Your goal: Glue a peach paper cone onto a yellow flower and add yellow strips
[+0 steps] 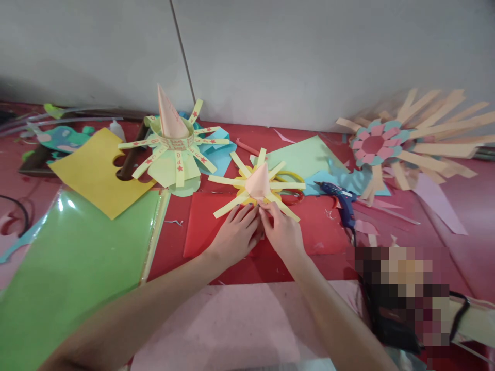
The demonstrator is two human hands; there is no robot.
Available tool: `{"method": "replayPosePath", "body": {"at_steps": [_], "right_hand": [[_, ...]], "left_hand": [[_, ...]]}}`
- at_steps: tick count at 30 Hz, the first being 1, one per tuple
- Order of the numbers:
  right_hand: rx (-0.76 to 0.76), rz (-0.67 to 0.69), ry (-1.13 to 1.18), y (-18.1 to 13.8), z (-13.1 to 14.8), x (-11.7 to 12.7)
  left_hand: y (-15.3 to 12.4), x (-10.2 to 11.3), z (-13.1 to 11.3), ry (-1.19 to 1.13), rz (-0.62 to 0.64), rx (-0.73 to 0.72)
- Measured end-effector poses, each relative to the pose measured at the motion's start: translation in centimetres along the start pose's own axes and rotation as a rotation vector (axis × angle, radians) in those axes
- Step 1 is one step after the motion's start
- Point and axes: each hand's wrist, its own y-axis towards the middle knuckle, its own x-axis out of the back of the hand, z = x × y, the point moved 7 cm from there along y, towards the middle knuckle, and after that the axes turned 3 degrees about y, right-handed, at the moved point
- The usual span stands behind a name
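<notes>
A small pale-pink paper cone (258,183) stands upright at the centre of a yellow paper flower with pale-yellow strips (284,210) radiating from it. My left hand (240,229) has its fingers bent against the near edge of this craft. From the other side, my right hand (282,229) pinches it just below the cone, with thumb and forefinger close together. The fingertips of both hands meet there, hiding what lies between them. Beneath is a red sheet (323,224) on the red table. Behind the craft sit yellow-and-red-handled scissors (291,178), partly covered.
A larger paper craft with a cone (172,121) stands back left. A blue glue gun (342,201) lies at right, near a paper flower with long peach strips (373,144). Yellow card (102,172) and a green sheet (85,263) cover the left. A grey wall (309,62) rises behind.
</notes>
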Motion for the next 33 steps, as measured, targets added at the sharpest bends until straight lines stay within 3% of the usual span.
{"method": "replayPosePath", "body": {"at_steps": [6,11,14,20,33], "right_hand": [[0.025,0.001,0.071,0.0,0.0,-0.1],[0.007,-0.294,0.251,-0.1,-1.2,2.9],[-0.089,-0.37,0.307,-0.3,-2.5,3.7],[-0.232,-0.34,0.45,-0.2,-4.1,2.3],[-0.18,-0.278,0.381,0.3,-3.5,1.3]], "left_hand": [[0.0,0.0,0.0,0.011,0.004,-0.005],[0.0,-0.1,0.0,0.037,0.005,-0.016],[0.0,0.0,0.0,0.036,-0.003,-0.012],[0.0,0.0,-0.1,0.012,0.008,-0.012],[0.4,0.2,-0.3,0.093,0.052,-0.051]]}}
